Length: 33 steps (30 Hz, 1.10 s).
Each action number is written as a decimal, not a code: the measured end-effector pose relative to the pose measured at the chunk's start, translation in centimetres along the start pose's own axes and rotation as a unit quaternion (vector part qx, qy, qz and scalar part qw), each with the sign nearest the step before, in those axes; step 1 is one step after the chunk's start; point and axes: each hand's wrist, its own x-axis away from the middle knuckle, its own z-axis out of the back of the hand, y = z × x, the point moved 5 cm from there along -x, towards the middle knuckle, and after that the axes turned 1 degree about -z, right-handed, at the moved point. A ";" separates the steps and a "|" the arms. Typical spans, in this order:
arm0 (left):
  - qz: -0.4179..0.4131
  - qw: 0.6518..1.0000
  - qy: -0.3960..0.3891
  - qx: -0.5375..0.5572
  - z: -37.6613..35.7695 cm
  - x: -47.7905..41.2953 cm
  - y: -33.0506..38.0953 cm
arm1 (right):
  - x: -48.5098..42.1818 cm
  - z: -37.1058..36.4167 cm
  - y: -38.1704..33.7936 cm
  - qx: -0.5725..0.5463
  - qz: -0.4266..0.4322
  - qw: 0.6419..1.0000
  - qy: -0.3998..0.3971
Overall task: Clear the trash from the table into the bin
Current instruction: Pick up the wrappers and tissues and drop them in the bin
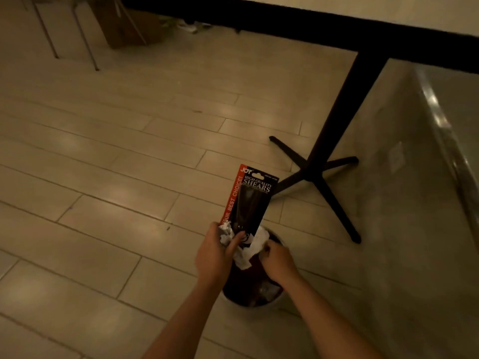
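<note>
Tiles [129,177] stretch pale under dim light, and the bin [255,303] sits on them right below your hands. Your left hand [213,255] curls round the shears card [252,200] and some crumpled paper [248,251] over the bin; your right hand [278,257] pinches that paper. Beyond the bin stands the table [311,29], black foot [313,172] spread, a wall [388,151] just right.
</note>
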 end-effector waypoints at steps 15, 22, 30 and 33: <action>0.084 0.987 -0.102 0.090 -5.7 2.0 -3.3 | -0.7 6.9 1.3 -0.039 -0.038 0.991 0.119; 0.174 0.980 -0.094 0.020 -4.5 2.1 -3.6 | 0.9 4.9 0.7 -0.029 -0.047 0.995 0.081; 0.126 0.980 -0.122 -0.098 2.5 1.9 2.4 | 5.7 6.3 -3.9 0.067 -0.035 0.997 0.002; 0.088 0.975 -0.143 -0.147 6.3 1.8 6.7 | 8.3 8.4 -7.3 0.123 -0.024 0.991 -0.051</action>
